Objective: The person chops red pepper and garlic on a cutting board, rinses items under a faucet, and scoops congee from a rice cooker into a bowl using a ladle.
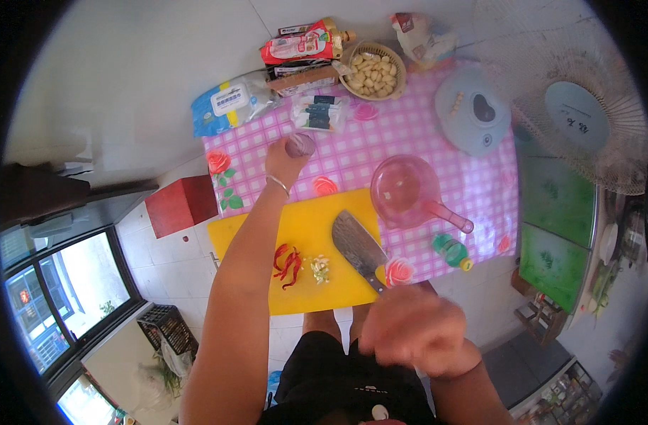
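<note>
My left hand (284,162) reaches over the far side of the yellow cutting board (308,212) and grips a small purplish ribbed container (300,145) above the checked tablecloth. My right hand (414,332) is raised near my body, blurred by motion. Its fingers look curled; whether anything is inside them is hidden. On the board lies a cleaver (355,247) with a dark handle pointing toward me. Left of its blade sit a small heap of chopped pale pieces (320,269) and several red chili peppers (288,265).
Right of the board stand a pink transparent ladle (406,191) and a green bottle (451,251). A basket of peeled garlic cloves (374,74), a wipes packet (228,106) and a tissue pack (319,112) line the back. A blue-grey lid-like object (472,111) lies at back right beside a fan (579,114).
</note>
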The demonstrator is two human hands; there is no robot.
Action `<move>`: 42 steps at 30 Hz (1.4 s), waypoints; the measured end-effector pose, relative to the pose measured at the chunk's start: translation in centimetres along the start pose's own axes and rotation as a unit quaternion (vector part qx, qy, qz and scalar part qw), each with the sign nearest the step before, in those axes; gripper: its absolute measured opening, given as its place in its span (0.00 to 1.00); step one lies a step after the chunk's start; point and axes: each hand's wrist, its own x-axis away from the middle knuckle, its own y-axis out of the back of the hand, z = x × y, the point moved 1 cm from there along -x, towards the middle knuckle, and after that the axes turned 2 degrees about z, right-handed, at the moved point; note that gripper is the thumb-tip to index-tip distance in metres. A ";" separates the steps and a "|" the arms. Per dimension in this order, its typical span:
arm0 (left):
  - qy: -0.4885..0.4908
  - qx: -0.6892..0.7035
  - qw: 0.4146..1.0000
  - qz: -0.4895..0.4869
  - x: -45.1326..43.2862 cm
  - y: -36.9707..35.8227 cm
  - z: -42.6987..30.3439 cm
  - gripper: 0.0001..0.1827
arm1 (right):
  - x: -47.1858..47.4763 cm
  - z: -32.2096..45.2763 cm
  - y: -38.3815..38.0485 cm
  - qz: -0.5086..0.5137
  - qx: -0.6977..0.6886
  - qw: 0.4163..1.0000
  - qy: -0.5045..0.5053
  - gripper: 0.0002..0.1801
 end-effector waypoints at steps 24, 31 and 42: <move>0.010 0.369 0.916 0.158 15.8 9.2 -8.0 0.31 | 0.7 -13.7 0.5 -0.178 0.303 0.928 -0.125 0.21; -0.074 0.270 0.951 0.134 17.1 10.4 -8.0 0.30 | 1.6 -14.0 -0.3 -0.142 0.292 0.934 -0.151 0.25; -0.086 0.247 0.953 0.156 18.0 11.4 -8.5 0.31 | 2.6 -14.7 -0.8 -0.132 0.269 0.944 -0.140 0.17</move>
